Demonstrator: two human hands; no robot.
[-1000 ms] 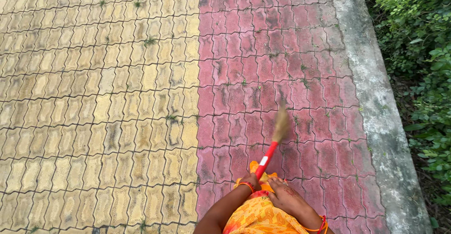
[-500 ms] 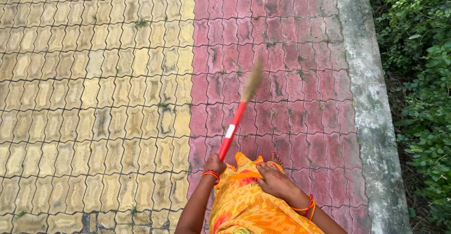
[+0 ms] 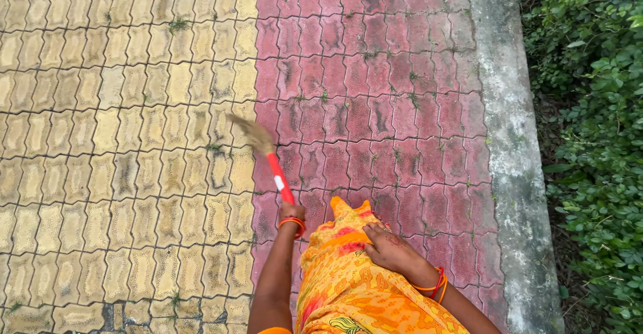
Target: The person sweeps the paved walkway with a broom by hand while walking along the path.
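My left hand (image 3: 291, 212) grips the red handle of a broom (image 3: 266, 154), whose straw head is blurred and points up and to the left over the seam between yellow and red paving. An orange bangle sits on that wrist. My right hand (image 3: 390, 247) presses flat on the bunched orange and yellow patterned cloth (image 3: 348, 274) at my front, holding it against me. Orange bangles circle the right wrist too.
Yellow interlocking pavers (image 3: 120, 146) cover the left, red pavers (image 3: 375, 99) the middle, with small weeds in the joints. A grey concrete kerb (image 3: 512, 153) runs along the right. Beyond it grow green bushes (image 3: 596, 119).
The broom head has swung from the red pavers on the right across to the left, reaching the yellow pavers. My left hand has shifted slightly left; the right hand stays on the cloth.
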